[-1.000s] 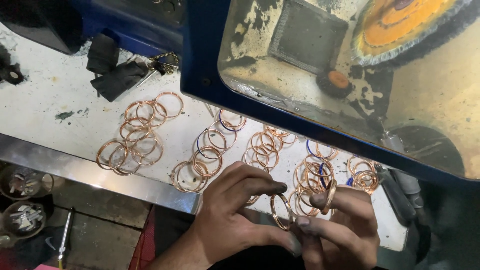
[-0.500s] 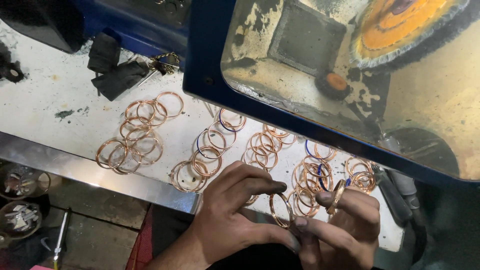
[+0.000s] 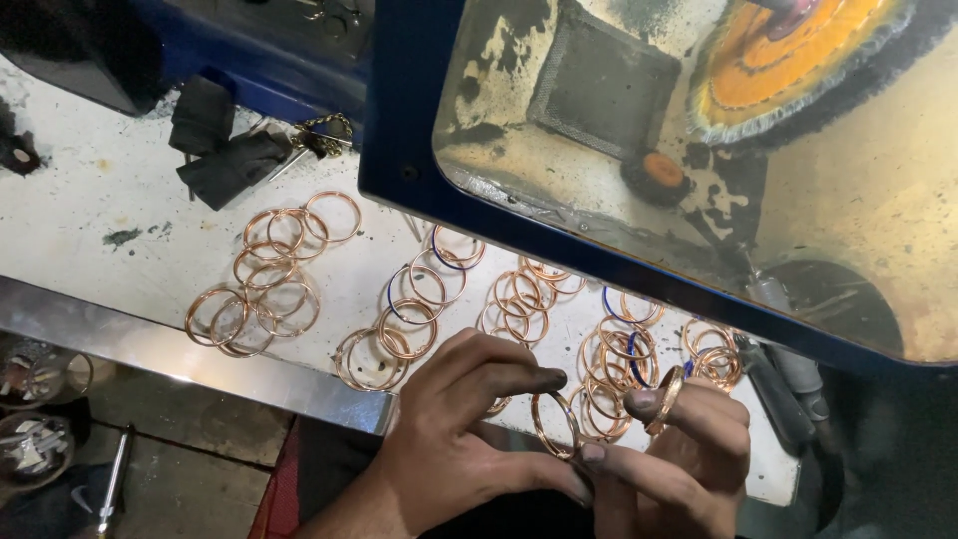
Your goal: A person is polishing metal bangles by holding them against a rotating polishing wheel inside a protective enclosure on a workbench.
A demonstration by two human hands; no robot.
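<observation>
- Left hand [image 3: 454,439]: at the near edge of the table [image 3: 90,250], fingers curled, index and thumb tips pinching a copper bangle [image 3: 554,424] from its left side.
- That bangle stands roughly on edge, just over the table's near edge, between the two hands; the right thumb tip touches its lower rim.
- Right hand [image 3: 689,449]: just right of the left, fingers bent, forefinger and thumb clamped on a small stack of bangles [image 3: 667,399], seen nearly edge-on and tilted.
- Both hands grasping, neither slack.
- Metal edge strip [image 3: 150,349] runs along the table's near side, left of the hands.
- Below the near-left corner: jars of small parts [image 3: 35,419] and a screwdriver-like tool [image 3: 110,484], dim, can't tell more.
- On the white, stained tabletop: loose clusters of copper bangles, overlapping flat. Left cluster [image 3: 264,274] mid-table, middle cluster [image 3: 409,309] just past the left hand, right cluster [image 3: 619,349] directly behind the held bangle, running toward the right edge.
- A few rings in the middle and right clusters show blue on the rim.
- Far-left: dark cloth or glove [image 3: 225,160], key-like metal bits [image 3: 319,135] just beside it.
- Far side: blue-framed machine housing [image 3: 399,110] with a grimy clear window [image 3: 619,150] overhanging the table's far-right part.
- Through the window: orange buffing wheel [image 3: 788,55] with a dark bristly rim.
</observation>
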